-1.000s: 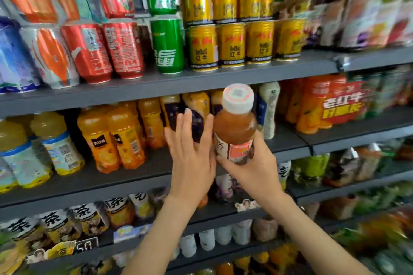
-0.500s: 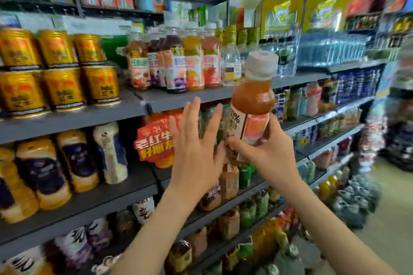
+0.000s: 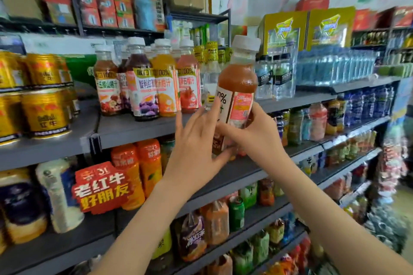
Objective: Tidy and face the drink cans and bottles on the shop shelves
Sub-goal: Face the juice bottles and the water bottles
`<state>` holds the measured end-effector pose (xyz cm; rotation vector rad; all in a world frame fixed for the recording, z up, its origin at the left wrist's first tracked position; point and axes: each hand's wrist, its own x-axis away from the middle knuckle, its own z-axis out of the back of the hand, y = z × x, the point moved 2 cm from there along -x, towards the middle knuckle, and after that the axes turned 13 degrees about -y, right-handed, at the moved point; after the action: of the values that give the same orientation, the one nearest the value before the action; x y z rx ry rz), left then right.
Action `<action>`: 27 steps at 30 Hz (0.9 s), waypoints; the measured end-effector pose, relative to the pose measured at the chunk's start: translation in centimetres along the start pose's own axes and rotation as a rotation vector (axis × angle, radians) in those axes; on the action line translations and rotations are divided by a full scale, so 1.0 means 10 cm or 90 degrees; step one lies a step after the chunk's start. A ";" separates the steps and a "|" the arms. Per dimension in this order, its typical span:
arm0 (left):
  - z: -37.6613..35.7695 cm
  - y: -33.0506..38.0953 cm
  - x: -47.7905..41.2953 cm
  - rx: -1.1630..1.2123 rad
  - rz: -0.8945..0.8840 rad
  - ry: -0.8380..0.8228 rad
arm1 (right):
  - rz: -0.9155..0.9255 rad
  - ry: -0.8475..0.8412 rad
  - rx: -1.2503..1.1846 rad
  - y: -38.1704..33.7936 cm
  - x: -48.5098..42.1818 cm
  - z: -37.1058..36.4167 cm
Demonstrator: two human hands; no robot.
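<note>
Our right hand (image 3: 257, 134) had its fingers curled round the white-capped juice bottle (image 3: 237, 87), raised before the shelf (image 3: 138, 131) beside shelved juice bottles (image 3: 145, 87); our left hand (image 3: 196, 147), fingers straight, touched its label.

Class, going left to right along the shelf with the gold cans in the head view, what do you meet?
Stacked gold metal cans → white-capped plastic juice bottles → hand-held brown juice bottle → shrink-wrapped clear soda bottles → blue water bottle packs.
</note>
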<state>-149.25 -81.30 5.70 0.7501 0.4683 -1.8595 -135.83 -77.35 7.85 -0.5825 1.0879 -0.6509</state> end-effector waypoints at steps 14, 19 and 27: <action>1.24 -0.87 0.78 -0.296 0.255 -0.010 | 0.063 -0.183 -0.129 -0.46 -0.54 -0.85; 1.55 -1.32 0.89 -0.373 0.306 -0.023 | 0.079 -0.214 -0.111 -0.72 -0.82 -1.46; 1.76 -2.09 0.69 -0.437 0.277 -0.112 | -0.038 -0.215 -0.019 -0.72 -1.43 -2.42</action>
<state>-175.35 -88.75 13.36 0.1938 0.7120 -1.2235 -164.25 -74.47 13.09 -0.7240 0.7665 -0.5644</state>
